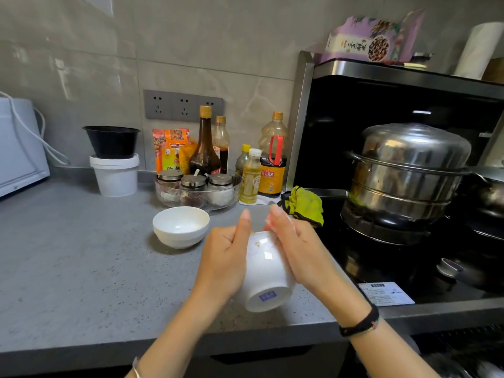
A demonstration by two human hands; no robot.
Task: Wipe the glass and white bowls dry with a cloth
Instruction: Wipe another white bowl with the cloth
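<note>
The held white bowl [268, 274] hangs tilted over the bench [81, 268], base toward the camera. The left hand [226, 260] has its fingers curled against one side, while the right hand [302, 252] lays nearly straight fingers along the other. At 10 o'clock stands a second white bowl [180, 226], at 11 the glass bowl [196, 199] holding spice jars, and at 1 the yellow-green cloth [305, 204]. A steamer pot [406, 173] sits at 2. The base's blue stamp [267, 296] is unreadable; the soy bottle [271, 170] shows Chinese characters.
</note>
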